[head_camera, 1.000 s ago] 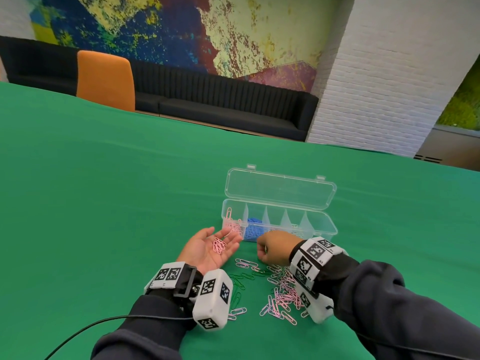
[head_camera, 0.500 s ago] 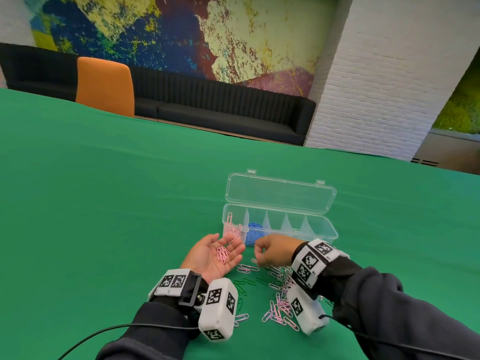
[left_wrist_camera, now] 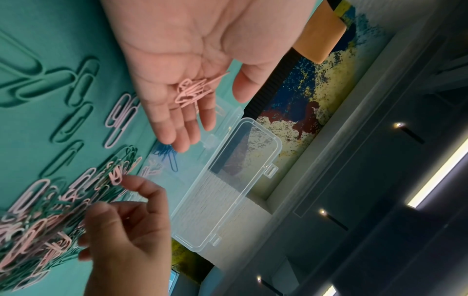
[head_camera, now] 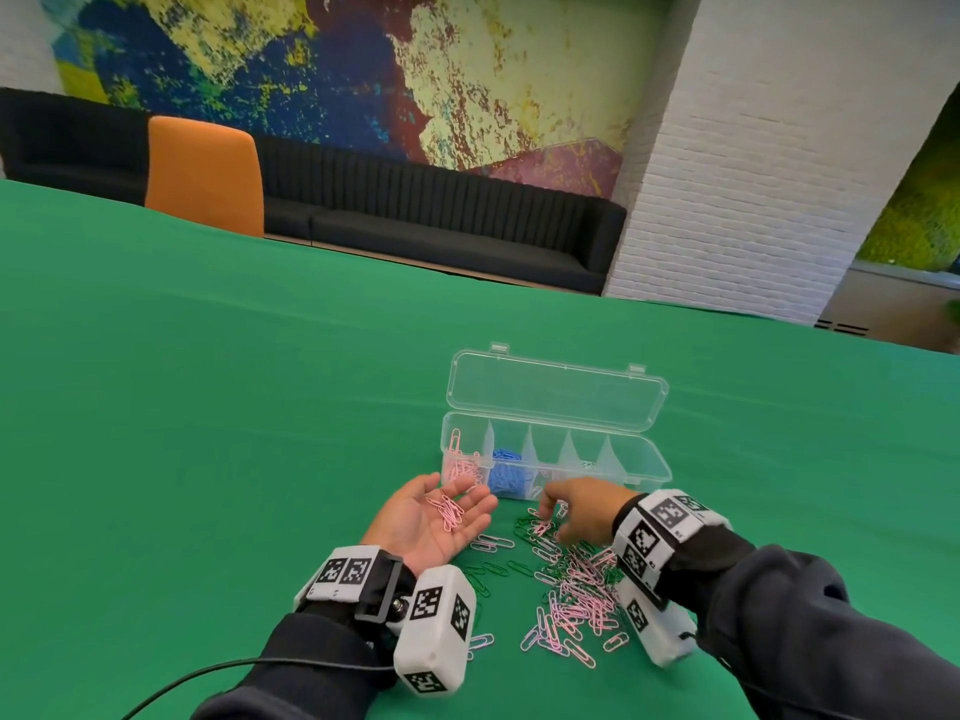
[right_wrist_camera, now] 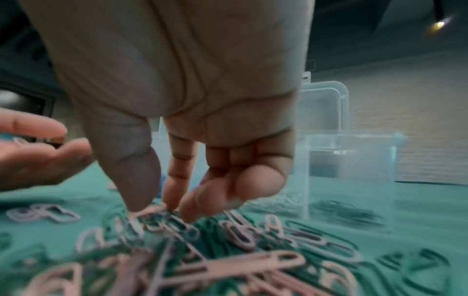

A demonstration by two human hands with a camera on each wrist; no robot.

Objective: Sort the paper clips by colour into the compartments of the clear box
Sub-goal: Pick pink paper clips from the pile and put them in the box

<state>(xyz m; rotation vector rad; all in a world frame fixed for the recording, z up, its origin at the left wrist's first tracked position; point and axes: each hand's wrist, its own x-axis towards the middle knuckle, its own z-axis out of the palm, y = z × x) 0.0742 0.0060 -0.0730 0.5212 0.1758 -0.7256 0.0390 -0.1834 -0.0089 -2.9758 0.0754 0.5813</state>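
Observation:
A mixed pile of pink and green paper clips lies on the green cloth in front of me. My left hand is held palm up beside it, fingers relaxed, with several pink clips lying loose on the palm. My right hand reaches down onto the pile's far edge. Its thumb and forefinger tips pinch a pink clip that lies on the cloth. The clear box stands just beyond both hands, with pink clips in the leftmost compartment and blue clips in the second.
The box lid stands open behind the compartments. A few loose clips lie between my hands. A black cable runs from my left wrist. An orange chair and a black sofa stand past the table's far edge.
My right hand has left the spot beside my left palm and gone down to the pile, its fist loosened. The left hand has stayed palm up with the clips on it.

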